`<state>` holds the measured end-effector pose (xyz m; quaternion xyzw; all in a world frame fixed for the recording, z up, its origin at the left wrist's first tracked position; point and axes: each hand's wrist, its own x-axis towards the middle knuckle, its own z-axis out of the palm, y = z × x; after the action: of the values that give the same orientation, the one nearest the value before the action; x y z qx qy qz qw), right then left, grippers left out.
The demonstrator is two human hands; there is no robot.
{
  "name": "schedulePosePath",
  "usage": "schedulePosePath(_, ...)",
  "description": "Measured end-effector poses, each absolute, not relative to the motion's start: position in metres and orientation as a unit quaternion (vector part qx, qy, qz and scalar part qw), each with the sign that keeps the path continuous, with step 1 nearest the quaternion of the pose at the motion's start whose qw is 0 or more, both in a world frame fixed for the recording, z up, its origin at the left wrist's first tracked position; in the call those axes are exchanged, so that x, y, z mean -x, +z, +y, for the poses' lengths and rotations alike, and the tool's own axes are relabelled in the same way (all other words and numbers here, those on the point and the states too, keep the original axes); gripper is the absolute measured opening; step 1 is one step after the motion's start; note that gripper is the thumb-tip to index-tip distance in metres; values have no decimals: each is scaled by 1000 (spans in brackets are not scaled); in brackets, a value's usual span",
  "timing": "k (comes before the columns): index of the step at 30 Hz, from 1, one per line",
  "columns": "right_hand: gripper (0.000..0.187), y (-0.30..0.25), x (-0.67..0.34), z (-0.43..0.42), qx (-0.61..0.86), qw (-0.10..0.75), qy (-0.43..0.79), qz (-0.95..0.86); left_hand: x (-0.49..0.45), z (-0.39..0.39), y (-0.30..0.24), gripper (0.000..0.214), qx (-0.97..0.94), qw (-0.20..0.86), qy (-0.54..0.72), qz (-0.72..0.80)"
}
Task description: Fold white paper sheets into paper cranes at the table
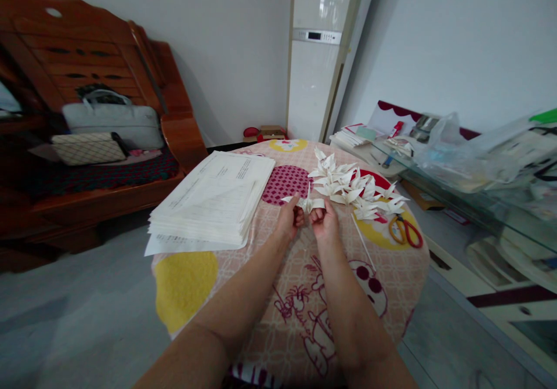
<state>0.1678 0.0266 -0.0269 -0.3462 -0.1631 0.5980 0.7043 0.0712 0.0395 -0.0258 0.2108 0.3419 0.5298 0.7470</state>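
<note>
Between my two hands, just above the cloth-covered round table [243, 284], is a white folded paper crane [308, 203]. My left hand [290, 218] pinches one wing, and my right hand [324, 218] pinches the other wing. A thin point of the crane sticks up in the middle. Right behind and to the right lies a heap of similar white paper cranes [343, 183]. To the left of my hands a thick stack of printed paper sheets [209, 197] rests on the table.
Scissors with orange-red handles [405, 231] lie at the table's right edge, near a thin white strip [363, 241]. A cluttered glass-topped cabinet [452, 197] stands to the right. At the left is a wooden bench [183, 128] with a grey bag [115, 123]. A tall white appliance [313, 87] stands behind.
</note>
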Motion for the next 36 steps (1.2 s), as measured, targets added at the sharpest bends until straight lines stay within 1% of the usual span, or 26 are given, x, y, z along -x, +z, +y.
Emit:
schedulePosePath(3, 55, -26, -166, 26, 341, 692, 616, -158, -72, 41, -30, 40, -224, 714, 562, 351)
schedulePosePath(7, 54, -27, -162, 25, 355, 674, 623, -176, -73, 40, -31, 34, -225, 691, 588, 355)
schedulePosePath(12, 43, -30, -157, 25, 405, 671, 588, -199, -73, 39, -28, 35, -217, 684, 596, 361)
schedulePosePath(15, 37, -31, -155, 26, 407, 668, 588, -206, -74, 39, -28, 36, -213, 686, 594, 363)
schedulePosePath(18, 35, -32, -156, 26, 401, 666, 596, -200, -74, 40, -28, 32, -213, 687, 591, 366)
schedulePosePath(25, 39, -31, -159, 27, 396, 661, 619, -156, -75, 37, -27, 27, -216, 699, 580, 358)
schedulePosePath(36, 46, -32, -158, 30, 385, 653, 632, -159, -75, 41, -26, 32, -136, 748, 560, 330)
